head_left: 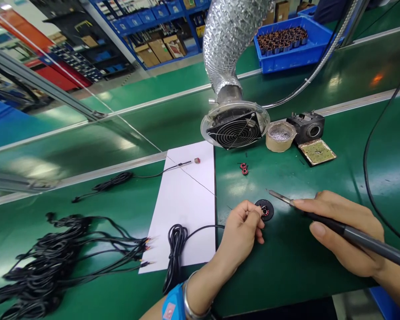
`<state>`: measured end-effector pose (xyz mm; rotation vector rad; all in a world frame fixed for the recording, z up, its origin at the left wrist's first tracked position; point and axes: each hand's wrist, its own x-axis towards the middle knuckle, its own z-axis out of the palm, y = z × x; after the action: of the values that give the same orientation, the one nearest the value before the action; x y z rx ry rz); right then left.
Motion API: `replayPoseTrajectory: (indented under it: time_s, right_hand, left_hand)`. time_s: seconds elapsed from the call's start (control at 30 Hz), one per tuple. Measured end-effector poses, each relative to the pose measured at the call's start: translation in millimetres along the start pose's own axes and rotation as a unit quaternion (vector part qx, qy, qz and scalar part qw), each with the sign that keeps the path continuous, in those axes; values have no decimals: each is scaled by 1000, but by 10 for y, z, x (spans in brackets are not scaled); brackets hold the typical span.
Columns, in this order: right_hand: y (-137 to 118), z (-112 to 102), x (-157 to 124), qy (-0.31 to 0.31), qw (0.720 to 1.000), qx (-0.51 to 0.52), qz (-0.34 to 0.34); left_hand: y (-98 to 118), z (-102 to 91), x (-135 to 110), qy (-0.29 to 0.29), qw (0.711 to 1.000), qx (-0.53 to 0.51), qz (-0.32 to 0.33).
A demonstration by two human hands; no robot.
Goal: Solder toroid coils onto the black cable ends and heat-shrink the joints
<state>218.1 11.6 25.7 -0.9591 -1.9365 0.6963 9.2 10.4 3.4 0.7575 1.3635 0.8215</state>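
Right now the left hand (242, 231) sits on the green bench (303, 266), fingers curled in and pinching at the edge of a small black disc (264, 210) with red windings at its centre. That disc lies flat on the bench, just right of the white paper sheet (186, 209), between the two hands. Over on the other side, the right hand (343, 231) has its fingers pressed together around a soldering iron (320, 218), held like a pen, and the metal tip is angled toward the disc, close by but seemingly not touching it.

My read on the disc: tiny, light, stiff in the body, yet those fine windings look delicate, so the sensible grip is on the outer rim and never across the middle. It could skid easily on that smooth surface, hence a steadying pinch.

A thin wire seems to run from the left fingers back across the paper. Nearer the wrist lies a coiled black cable (176, 249), and a heap of similar cables (53, 262) sprawls at far left. Behind the disc stands a fume fan (235, 129) on a silver duct, with a solder pot (280, 135) and an iron stand (308, 126) to its right.
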Motion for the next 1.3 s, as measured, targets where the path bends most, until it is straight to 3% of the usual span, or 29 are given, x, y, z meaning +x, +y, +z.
replayPoseTrajectory:
  time_s: [0.27,0.6,1.3]
  right_hand:
    - [16,53,-25,24,999,26,37]
    - [-5,66,7,-10,999,29,19]
    - [-13,106,20,-12,999,46,15]
  left_hand:
    - [-21,-33,15,9,1000,-15,-12]
    - [-5,1,-3,3,1000,22,-1]
    - [-11,-4,-4,-3,999,42,15]
